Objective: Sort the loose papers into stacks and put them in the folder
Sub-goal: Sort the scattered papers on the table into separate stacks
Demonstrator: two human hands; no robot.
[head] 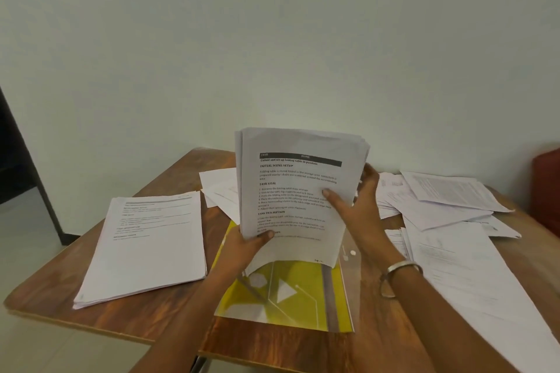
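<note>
I hold a thick stack of printed papers [291,179] upright over the yellow plastic folder [281,297], which lies flat on the table. The stack's bottom edge sits inside the folder's clear front flap. My left hand [245,247] grips the stack's lower left edge, thumb on the front page. My right hand [354,206] grips the right edge, thumb across the text and fingers behind. A second, neat stack of papers [145,245] lies flat to the left of the folder.
Several loose sheets [448,206] lie scattered over the right side of the wooden table [127,318], and a few more sheets [218,188] lie behind the held stack. A white wall stands behind. A red object [548,188] sits at the far right.
</note>
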